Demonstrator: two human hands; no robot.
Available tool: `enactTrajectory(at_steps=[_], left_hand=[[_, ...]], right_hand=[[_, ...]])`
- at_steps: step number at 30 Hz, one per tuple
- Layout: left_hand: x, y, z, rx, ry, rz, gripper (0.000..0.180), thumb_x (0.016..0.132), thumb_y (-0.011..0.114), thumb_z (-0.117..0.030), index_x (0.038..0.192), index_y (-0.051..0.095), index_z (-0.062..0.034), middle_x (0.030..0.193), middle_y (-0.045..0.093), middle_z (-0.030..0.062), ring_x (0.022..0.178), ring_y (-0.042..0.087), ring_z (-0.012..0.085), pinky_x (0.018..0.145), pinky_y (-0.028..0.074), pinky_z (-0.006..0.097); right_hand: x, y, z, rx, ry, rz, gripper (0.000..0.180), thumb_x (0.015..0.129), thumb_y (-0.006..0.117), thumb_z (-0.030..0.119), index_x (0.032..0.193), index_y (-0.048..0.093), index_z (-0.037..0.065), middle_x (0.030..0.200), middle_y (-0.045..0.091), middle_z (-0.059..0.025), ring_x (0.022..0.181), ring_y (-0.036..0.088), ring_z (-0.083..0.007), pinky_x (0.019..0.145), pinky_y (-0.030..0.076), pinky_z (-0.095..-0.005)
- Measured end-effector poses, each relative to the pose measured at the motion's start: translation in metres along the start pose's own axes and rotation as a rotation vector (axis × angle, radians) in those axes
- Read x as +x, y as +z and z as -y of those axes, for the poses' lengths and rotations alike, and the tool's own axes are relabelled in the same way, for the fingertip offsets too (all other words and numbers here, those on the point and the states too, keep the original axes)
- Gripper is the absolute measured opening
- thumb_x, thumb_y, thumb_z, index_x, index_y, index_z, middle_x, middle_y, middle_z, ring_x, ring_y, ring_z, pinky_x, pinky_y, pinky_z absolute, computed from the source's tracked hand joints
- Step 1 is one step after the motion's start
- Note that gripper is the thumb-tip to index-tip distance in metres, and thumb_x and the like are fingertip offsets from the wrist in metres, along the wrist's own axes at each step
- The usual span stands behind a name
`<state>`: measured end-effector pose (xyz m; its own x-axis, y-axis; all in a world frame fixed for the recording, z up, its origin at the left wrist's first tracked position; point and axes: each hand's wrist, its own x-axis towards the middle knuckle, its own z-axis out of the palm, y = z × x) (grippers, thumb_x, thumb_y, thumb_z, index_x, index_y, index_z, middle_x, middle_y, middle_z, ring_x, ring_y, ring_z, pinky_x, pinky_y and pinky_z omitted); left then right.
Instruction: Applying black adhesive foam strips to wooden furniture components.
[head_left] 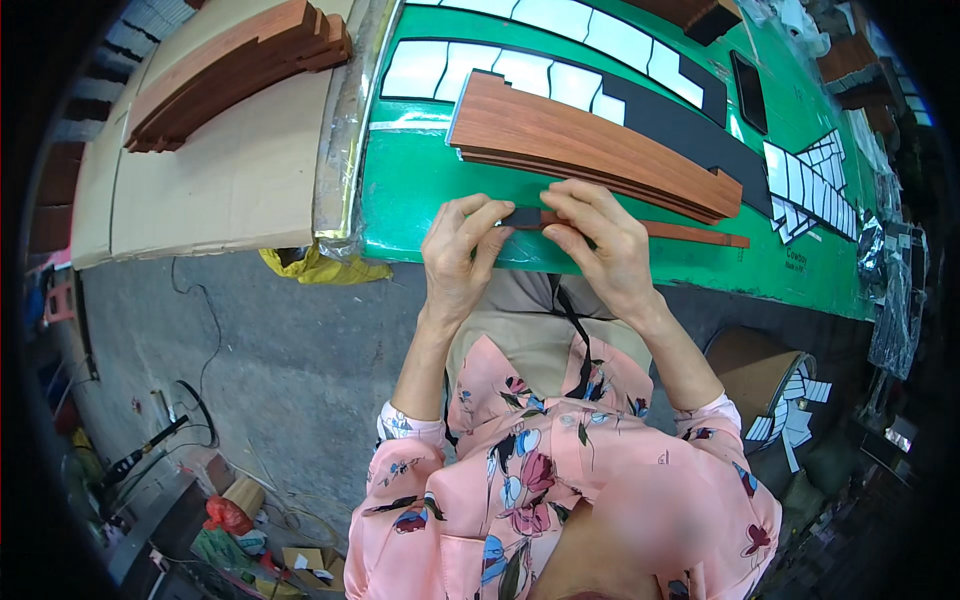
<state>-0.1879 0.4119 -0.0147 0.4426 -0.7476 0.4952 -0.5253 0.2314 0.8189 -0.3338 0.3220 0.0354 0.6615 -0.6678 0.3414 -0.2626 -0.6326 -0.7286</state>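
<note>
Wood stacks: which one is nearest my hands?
The near stack on the green tabletop, just beyond your left hand and right hand. The left stack, on cardboard, lies farther off.

I see both forearms rising from the lower half of the frame and converging near its centre. The left forearm [428,365] stands nearly upright, tipped a little toward the right; the right forearm [685,350] slants more, up and to the left. Both are bare from wrist to elbow. Just above centre, I have the left hand [458,245] and the right hand [605,240] facing each other, near but apart. Each pinches, fingers curved inward above and thumb below, the right hand's fingertips reaching slightly higher.
</note>
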Motion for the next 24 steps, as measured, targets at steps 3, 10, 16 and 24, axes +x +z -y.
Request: enactTrajectory(at_steps=[3, 10, 16, 24], left_hand=[[0.001, 0.000, 0.003, 0.106, 0.077, 0.048, 0.026, 0.074, 0.070, 0.000, 0.098, 0.064, -0.0061, 0.092, 0.062, 0.0104, 0.083, 0.061, 0.0236, 0.067, 0.048, 0.031], [-0.005, 0.005, 0.007, 0.161, 0.217, 0.011, 0.029, 0.072, 0.071, 0.003, 0.098, 0.063, -0.0069, 0.093, 0.060, 0.0127, 0.075, 0.059, 0.0245, 0.060, 0.047, 0.031], [0.010, -0.002, -0.012, 0.224, 0.293, 0.131, 0.026, 0.069, 0.073, 0.001, 0.088, 0.056, -0.0017, 0.099, 0.062, 0.0152, 0.084, 0.061, 0.0313, 0.072, 0.048, 0.039], [0.027, -0.003, -0.013, 0.211, 0.315, 0.296, 0.027, 0.067, 0.070, 0.007, 0.084, 0.051, -0.0027, 0.088, 0.061, 0.0136, 0.079, 0.059, 0.0308, 0.066, 0.047, 0.038]], right_hand=[[-0.004, 0.001, -0.004, -0.113, -0.104, -0.035, 0.023, 0.069, 0.072, 0.004, 0.091, 0.067, 0.004, 0.097, 0.063, -0.0084, 0.078, 0.064, -0.0207, 0.064, 0.054, -0.0298], [-0.006, 0.004, -0.004, -0.180, -0.240, -0.084, 0.016, 0.069, 0.066, 0.002, 0.085, 0.066, 0.007, 0.092, 0.063, -0.0050, 0.075, 0.061, -0.0205, 0.058, 0.051, -0.0302], [-0.003, -0.030, -0.008, 0.272, -0.025, 0.175, 0.019, 0.078, 0.065, 0.002, 0.096, 0.066, 0.007, 0.099, 0.062, -0.0082, 0.086, 0.061, -0.0241, 0.070, 0.051, -0.0326], [0.071, -0.160, -0.103, -0.213, 0.179, -0.058, 0.016, 0.082, 0.059, 0.004, 0.096, 0.066, 0.003, 0.094, 0.064, -0.0107, 0.083, 0.062, -0.0240, 0.073, 0.050, -0.0313]])
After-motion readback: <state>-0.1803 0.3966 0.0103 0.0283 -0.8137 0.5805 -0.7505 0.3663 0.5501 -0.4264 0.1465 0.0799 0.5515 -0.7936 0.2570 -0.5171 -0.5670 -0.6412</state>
